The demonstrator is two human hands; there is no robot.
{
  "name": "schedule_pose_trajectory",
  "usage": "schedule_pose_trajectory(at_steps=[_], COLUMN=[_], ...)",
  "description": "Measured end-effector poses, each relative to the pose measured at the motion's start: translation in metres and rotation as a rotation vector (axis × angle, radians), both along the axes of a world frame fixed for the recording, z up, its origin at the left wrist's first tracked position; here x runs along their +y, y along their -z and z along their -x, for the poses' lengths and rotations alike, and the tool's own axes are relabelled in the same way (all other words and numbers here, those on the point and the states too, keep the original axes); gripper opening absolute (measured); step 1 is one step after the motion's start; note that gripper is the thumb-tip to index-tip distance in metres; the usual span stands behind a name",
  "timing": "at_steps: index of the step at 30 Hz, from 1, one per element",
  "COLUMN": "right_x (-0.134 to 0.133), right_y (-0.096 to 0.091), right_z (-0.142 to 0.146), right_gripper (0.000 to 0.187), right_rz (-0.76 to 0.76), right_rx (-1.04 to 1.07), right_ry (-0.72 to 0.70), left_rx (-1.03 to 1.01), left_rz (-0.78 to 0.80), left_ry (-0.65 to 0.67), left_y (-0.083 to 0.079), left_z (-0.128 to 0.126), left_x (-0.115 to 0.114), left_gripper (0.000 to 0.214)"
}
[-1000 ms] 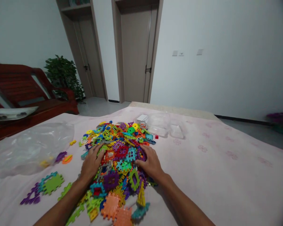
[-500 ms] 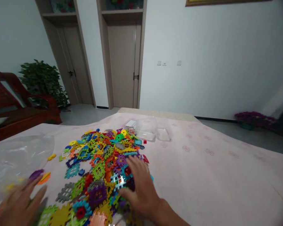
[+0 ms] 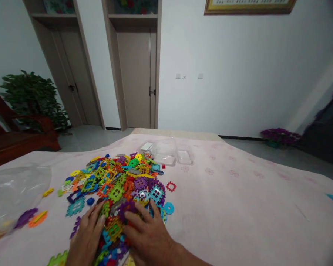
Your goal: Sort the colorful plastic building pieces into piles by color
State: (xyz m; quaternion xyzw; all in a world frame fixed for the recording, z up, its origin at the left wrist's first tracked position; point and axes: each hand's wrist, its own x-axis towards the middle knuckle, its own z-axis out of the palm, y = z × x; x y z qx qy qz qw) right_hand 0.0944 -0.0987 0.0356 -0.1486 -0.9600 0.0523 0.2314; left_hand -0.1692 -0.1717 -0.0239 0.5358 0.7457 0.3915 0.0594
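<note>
A heap of colourful plastic interlocking building pieces (image 3: pixel 116 192) spreads over the cloth in front of me, many of them toothed squares with window-like openings. My left hand (image 3: pixel 87 234) lies along the near left side of the heap, fingers stretched out and touching it. Across from it, my right hand (image 3: pixel 148 232) rests on the right side with its fingers spread. Its fingertips touch a purple toothed piece (image 3: pixel 126 210). Between the two hands sits a mustard-coloured window piece (image 3: pixel 114 229). The undersides of both hands are hidden.
Clear plastic containers (image 3: pixel 166 151) stand behind the heap. A clear plastic bag (image 3: pixel 19 188) lies at left, near a purple piece (image 3: pixel 26 218) and an orange piece (image 3: pixel 38 219). A red frame piece (image 3: pixel 171 186) and a blue disc (image 3: pixel 169 208) lie at right on the pink cloth (image 3: pixel 224 214).
My left hand has moved right, from beside the bag to the heap. My right hand has come lower and nearer to me. Pieces under the hands have shifted, and the view has turned slightly.
</note>
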Motion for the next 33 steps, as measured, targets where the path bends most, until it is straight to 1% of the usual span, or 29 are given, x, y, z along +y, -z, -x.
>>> schedule_pose_trajectory(at_steps=[2, 3, 5, 6, 7, 9, 11, 13, 14, 15, 16, 18, 19, 20, 21, 23, 25, 27, 28, 30, 31, 32, 33], right_x=[0.007, 0.011, 0.021, 0.029, 0.037, 0.056, 0.077, 0.099, 0.109, 0.118, 0.126, 0.14, 0.146, 0.152, 0.157, 0.165, 0.169, 0.168, 0.167, 0.164, 0.164, 0.164, 0.164], right_y=[-0.009, -0.011, -0.009, -0.007, -0.004, 0.002, 0.005, 0.008, 0.01, 0.012, 0.014, 0.017, 0.019, 0.02, 0.02, 0.018, 0.014, 0.009, 0.007, 0.007, 0.008, 0.01, 0.013], right_z=[-0.02, -0.029, -0.045, -0.052, -0.059, -0.072, -0.084, -0.097, -0.102, -0.107, -0.11, -0.112, -0.11, -0.107, -0.102, -0.089, -0.075, -0.064, -0.062, -0.064, -0.068, -0.073, -0.078], right_gripper=[0.05, 0.053, 0.053, 0.05, 0.046, 0.037, 0.031, 0.032, 0.035, 0.041, 0.046, 0.054, 0.057, 0.059, 0.061, 0.062, 0.058, 0.052, 0.049, 0.045, 0.045, 0.045, 0.046], right_rz=[0.102, 0.139, 0.181, 0.194, 0.21, 0.267, 0.346, 0.423, 0.461, 0.504, 0.549, 0.621, 0.642, 0.656, 0.668, 0.71, 0.769, 0.822, 0.84, 0.875, 0.891, 0.907, 0.923], right_rx=[-0.029, -0.025, 0.03, 0.08, 0.14, 0.271, 0.391, 0.473, 0.497, 0.506, 0.502, 0.462, 0.433, 0.405, 0.382, 0.36, 0.36, 0.353, 0.343, 0.33, 0.337, 0.359, 0.396], right_ry=[0.074, 0.124, 0.237, 0.292, 0.343, 0.425, 0.513, 0.608, 0.643, 0.662, 0.663, 0.625, 0.597, 0.571, 0.546, 0.489, 0.406, 0.307, 0.265, 0.231, 0.239, 0.26, 0.291], left_rx=[-0.104, -0.14, -0.187, -0.19, -0.173, -0.067, 0.089, 0.216, 0.267, 0.322, 0.393, 0.576, 0.665, 0.73, 0.768, 0.783, 0.769, 0.756, 0.741, 0.694, 0.651, 0.596, 0.528], left_rz=[-0.007, -0.014, -0.023, -0.023, -0.032, -0.074, -0.153, -0.227, -0.243, -0.246, -0.25, -0.287, -0.323, -0.345, -0.347, -0.29, -0.221, -0.19, -0.175, -0.128, -0.106, -0.092, -0.089], left_ry=[-0.017, -0.01, 0.046, 0.106, 0.172, 0.288, 0.311, 0.291, 0.311, 0.374, 0.478, 0.701, 0.761, 0.768, 0.745, 0.667, 0.622, 0.636, 0.676, 0.836, 0.913, 0.954, 0.949], left_y=[-0.006, -0.009, -0.018, -0.023, -0.028, -0.041, -0.054, -0.063, -0.065, -0.064, -0.06, -0.045, -0.035, -0.027, -0.02, -0.013, -0.019, -0.034, -0.043, -0.06, -0.068, -0.076, -0.082], left_z=[-0.027, -0.041, -0.065, -0.076, -0.086, -0.1, -0.106, -0.109, -0.108, -0.107, -0.106, -0.101, -0.097, -0.092, -0.087, -0.076, -0.067, -0.062, -0.059, -0.049, -0.04, -0.027, -0.01], left_x=[0.014, 0.018, 0.026, 0.029, 0.032, 0.041, 0.048, 0.05, 0.047, 0.042, 0.034, 0.016, 0.007, 0.001, -0.003, -0.001, 0.012, 0.031, 0.041, 0.061, 0.071, 0.082, 0.094], left_gripper=[0.047, 0.05, 0.052, 0.052, 0.05, 0.048, 0.048, 0.048, 0.05, 0.054, 0.059, 0.066, 0.069, 0.072, 0.073, 0.07, 0.063, 0.059, 0.058, 0.06, 0.06, 0.06, 0.059])
